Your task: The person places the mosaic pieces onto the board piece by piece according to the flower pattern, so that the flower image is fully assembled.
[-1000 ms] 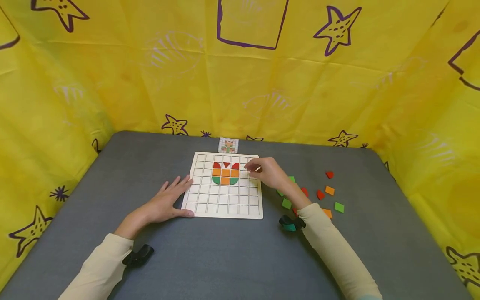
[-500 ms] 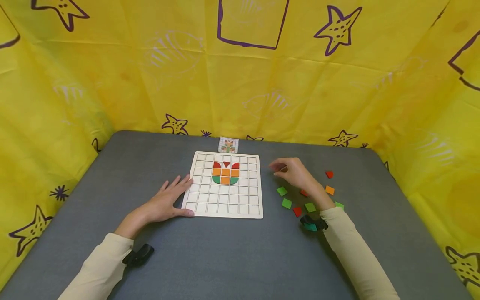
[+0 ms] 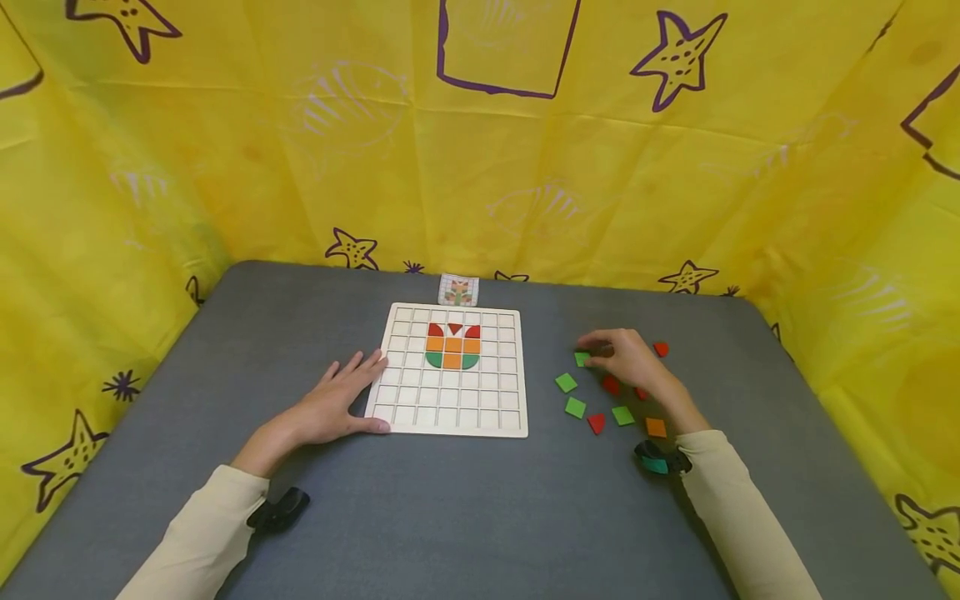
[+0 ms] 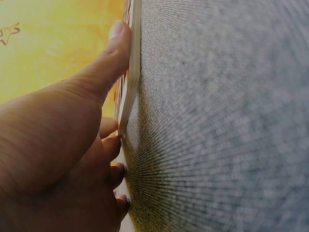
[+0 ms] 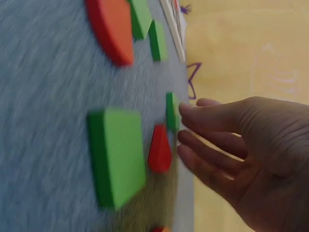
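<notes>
My left hand [image 3: 330, 406] rests with spread fingers at the left edge of a white grid board [image 3: 491, 400]. In the left wrist view its thumb [image 4: 112, 53] lies on the board's edge [image 4: 129, 96]. Red, orange and green tiles form a tulip-like shape in the board's upper middle, including an orange square [image 3: 452, 360]. My right hand [image 3: 630, 358] is right of the board, thumb and forefinger apart around a green square tile [image 3: 582, 359]. The right wrist view has the thumb tip right at that green tile [image 5: 172, 112], with a red piece [image 5: 160, 150] just below it.
Loose tiles lie around the right hand: several green squares [image 3: 575, 407], red pieces [image 3: 596, 423] and an orange square [image 3: 656, 427]. A small pattern card [image 3: 458, 290] lies behind the board. Yellow patterned cloth [image 3: 480, 167] surrounds the grey table [image 3: 420, 517].
My right hand has moved right from over the board to the loose tiles, coming down at a green square. The left hand and the board tiles have stayed put.
</notes>
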Tool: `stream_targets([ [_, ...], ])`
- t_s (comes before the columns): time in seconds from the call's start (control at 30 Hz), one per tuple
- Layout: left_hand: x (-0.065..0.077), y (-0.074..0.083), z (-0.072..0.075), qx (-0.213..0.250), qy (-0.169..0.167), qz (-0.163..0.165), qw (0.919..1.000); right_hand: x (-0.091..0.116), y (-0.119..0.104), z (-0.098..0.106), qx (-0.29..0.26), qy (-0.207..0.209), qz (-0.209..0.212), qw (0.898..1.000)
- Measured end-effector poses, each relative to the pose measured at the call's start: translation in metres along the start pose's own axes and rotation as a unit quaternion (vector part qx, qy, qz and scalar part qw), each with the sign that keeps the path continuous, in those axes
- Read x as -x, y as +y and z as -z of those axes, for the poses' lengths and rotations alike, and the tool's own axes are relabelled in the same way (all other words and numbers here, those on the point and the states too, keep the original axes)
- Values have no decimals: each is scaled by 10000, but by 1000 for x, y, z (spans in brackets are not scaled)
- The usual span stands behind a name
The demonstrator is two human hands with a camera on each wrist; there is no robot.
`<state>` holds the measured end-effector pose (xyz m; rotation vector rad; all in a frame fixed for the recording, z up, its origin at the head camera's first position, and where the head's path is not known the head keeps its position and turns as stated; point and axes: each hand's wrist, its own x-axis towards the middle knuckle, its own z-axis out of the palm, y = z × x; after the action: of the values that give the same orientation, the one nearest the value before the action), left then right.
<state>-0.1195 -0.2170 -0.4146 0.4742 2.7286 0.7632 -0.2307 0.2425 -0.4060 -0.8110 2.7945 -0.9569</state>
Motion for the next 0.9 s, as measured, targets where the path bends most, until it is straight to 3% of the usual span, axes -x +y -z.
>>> stream_targets([
  [0.4,0,2,1,-32,40,-113,9999,3,4,-1,4,195,66,9998],
  [0.9,-1,0,-1,-5,-22,23,10000,-3,-8,-4,-26,429,138,9990],
])
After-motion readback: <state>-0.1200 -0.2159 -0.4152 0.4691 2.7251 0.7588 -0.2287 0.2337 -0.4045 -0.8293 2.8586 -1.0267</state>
